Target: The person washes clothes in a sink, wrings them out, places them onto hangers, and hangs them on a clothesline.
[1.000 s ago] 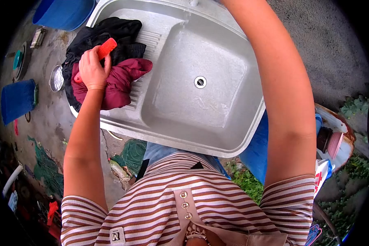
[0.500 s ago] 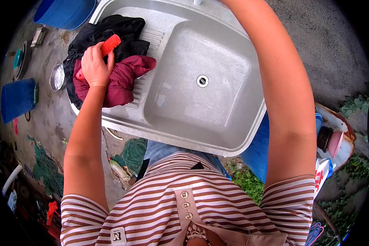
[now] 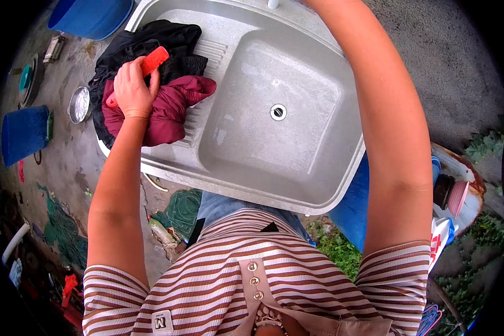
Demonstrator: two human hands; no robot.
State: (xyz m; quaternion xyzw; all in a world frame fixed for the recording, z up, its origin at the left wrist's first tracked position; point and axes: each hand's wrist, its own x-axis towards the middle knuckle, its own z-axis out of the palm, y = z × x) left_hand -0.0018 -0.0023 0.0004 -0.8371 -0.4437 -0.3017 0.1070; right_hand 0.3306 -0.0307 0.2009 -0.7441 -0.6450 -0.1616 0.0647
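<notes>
At the far left, a blue container [image 3: 23, 137] stands on the grey ground [image 3: 61, 145], and a shiny metal bowl [image 3: 79, 105] sits nearer the sink. A larger blue tub [image 3: 87, 19] shows at the upper left, cut by the frame.

Next comes a black garment [image 3: 171, 35], heaped on the ribbed left side of the sink and spilling over its left edge. A bunched maroon garment [image 3: 171, 115] lies partly on top of it, nearer the person. Over both is the left hand [image 3: 134, 89], curled firmly round a red brush [image 3: 155, 59], with the thumb on its right side and the fingers over the top. The brush's long axis runs aslant, from lower left to upper right; its broad end points up and right, away from the person, over the black cloth. The other end (just a scrap of red shows past the fingers) points down and left, over the maroon cloth.

To the right is the deep basin of the grey sink [image 3: 235, 145], with a round drain [image 3: 278, 112] in its floor. The right arm [image 3: 395, 123] reaches up along the sink's right side. Its hand lies beyond the top edge, so I cannot tell whether it is open or holding anything.
</notes>
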